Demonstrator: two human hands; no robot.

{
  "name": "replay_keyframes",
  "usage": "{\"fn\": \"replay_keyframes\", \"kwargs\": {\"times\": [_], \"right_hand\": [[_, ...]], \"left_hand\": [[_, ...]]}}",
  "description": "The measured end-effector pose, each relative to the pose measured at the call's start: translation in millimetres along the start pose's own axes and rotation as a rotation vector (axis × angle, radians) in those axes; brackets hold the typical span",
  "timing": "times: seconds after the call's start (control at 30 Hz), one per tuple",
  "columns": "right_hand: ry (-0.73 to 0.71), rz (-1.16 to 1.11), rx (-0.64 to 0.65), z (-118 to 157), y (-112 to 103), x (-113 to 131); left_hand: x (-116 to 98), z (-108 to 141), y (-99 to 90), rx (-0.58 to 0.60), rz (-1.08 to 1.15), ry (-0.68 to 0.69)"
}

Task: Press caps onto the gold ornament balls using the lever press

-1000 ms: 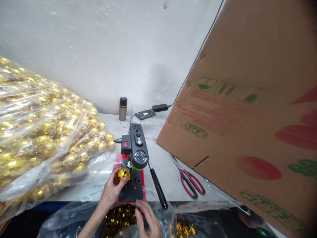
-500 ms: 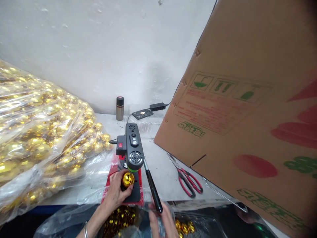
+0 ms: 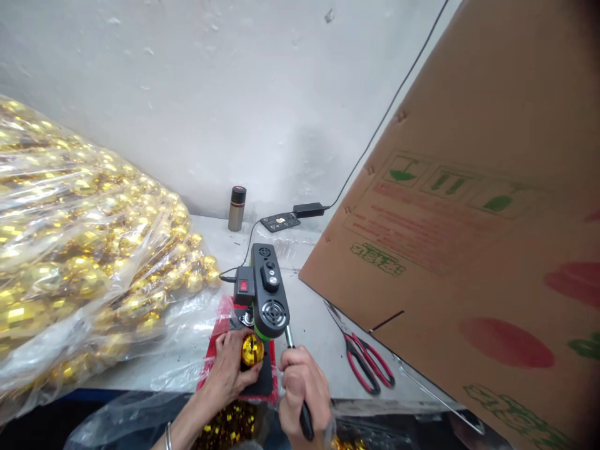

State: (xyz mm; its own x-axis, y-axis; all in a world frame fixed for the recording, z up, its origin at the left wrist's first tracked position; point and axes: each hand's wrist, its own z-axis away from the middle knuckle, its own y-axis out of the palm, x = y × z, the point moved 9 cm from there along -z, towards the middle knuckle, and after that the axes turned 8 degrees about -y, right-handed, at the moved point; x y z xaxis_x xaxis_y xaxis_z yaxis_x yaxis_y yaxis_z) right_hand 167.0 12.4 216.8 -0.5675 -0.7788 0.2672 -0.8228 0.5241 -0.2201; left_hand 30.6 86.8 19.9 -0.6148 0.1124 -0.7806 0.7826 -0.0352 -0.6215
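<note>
A small black bench drill [image 3: 265,292] with a red switch stands on a red and black base [image 3: 216,340] near the table's front edge. My left hand [image 3: 230,370] holds a gold mirror ball [image 3: 252,350] on the base, right under the drill head. My right hand [image 3: 303,389] is closed around the drill's black lever handle [image 3: 305,422]. A bracelet shows on my left wrist.
A big clear bag of gold balls [image 3: 79,250] fills the left. A tilted cardboard box [image 3: 469,237] walls off the right. Red scissors [image 3: 363,362] lie beside the drill. A small flask [image 3: 237,208], a power adapter [image 3: 307,209] and a controller [image 3: 281,221] sit at the back. Another bag of gold balls [image 3: 225,425] lies below the table edge.
My left hand moved the gold ball from beside the drill to under its head. My right hand rose from the bag and took hold of the lever handle.
</note>
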Motion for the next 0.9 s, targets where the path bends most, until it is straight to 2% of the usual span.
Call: {"fn": "replay_keyframes", "kwargs": {"times": [0.2,0.37,0.53,0.9], "right_hand": [[0.053,0.032,-0.044,16,0,-4],[0.079,0.045,0.005,27,2,-6],[0.161,0.040,-0.007,43,2,-14],[0.096,0.053,-0.050,44,3,-13]], "left_hand": [[-3,2,0.8,-0.026,-0.005,0.024],[-1,2,3.1,-0.013,0.016,-0.002],[1,2,4.6,-0.002,0.037,-0.004],[-4,-2,0.2,0.039,0.041,-0.062]]}}
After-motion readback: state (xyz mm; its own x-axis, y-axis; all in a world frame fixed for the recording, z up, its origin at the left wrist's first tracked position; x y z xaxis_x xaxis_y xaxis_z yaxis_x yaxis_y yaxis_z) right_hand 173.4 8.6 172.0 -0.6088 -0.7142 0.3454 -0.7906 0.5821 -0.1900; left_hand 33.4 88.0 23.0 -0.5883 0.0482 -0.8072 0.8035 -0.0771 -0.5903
